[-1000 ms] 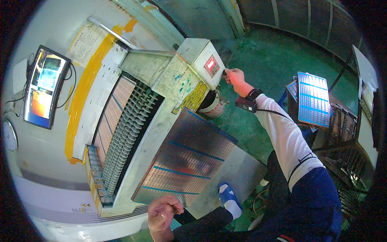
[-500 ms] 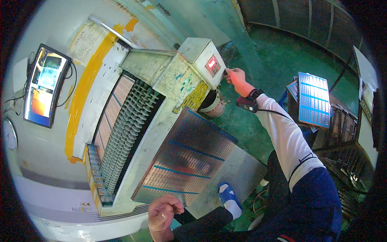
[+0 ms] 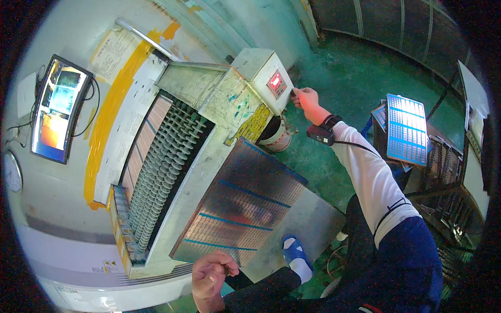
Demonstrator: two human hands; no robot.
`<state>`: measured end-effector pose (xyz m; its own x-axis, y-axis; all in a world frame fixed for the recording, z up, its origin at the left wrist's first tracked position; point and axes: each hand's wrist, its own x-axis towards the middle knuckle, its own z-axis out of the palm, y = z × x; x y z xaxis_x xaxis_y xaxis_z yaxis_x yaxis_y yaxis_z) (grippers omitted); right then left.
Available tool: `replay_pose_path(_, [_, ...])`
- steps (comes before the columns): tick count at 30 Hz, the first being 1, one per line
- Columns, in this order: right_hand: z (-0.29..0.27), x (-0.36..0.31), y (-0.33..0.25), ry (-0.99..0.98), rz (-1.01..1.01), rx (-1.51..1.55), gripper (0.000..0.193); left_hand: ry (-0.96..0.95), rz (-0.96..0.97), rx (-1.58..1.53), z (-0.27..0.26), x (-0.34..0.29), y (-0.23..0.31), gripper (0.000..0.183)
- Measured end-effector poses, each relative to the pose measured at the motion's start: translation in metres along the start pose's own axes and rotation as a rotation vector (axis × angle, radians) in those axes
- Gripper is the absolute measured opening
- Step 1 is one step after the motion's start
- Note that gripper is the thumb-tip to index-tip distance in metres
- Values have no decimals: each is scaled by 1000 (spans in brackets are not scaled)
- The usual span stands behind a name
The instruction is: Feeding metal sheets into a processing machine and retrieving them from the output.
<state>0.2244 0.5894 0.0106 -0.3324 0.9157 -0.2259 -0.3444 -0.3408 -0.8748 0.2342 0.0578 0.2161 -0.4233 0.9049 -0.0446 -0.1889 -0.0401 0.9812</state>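
Note:
My right hand [image 3: 306, 101] reaches out to the side of a white control box [image 3: 258, 68], its thumb and fingertips pinching a small dark knob [image 3: 292, 94] there. A red display [image 3: 275, 82] glows on the box's face. Low in the view, my left hand [image 3: 213, 276] is held with its fingers curled in, and I see nothing in it. Beyond it, a copper-coloured panel with blue stripes [image 3: 235, 201] leans against the machine [image 3: 201, 151]. Rows of grey disc rollers [image 3: 169, 167] fill the machine's opening, with another striped copper-coloured panel [image 3: 147, 138] behind them.
A metal sheet [image 3: 297, 235] lies under the leaning panel. A bucket [image 3: 276, 140] stands below the control box. To the right, blue-and-white panels [image 3: 406, 128] sit by a rack [image 3: 443, 172]. A monitor [image 3: 60, 109] and a clock [image 3: 13, 171] hang at left.
The panel behind the rollers has shifted slightly left, away from them. Both hands stay where they were, the right one still at the knob.

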Motion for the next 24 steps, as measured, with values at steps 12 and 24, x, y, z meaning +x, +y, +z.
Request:
replay_pose_path(12, [0, 3, 3, 9, 9, 9, 23, -15, -2, 4, -1, 1, 1, 48])
replay_pose_path(24, [0, 1, 1, -2, 9, 20, 24, -30, 3, 4, -1, 2, 1, 46])
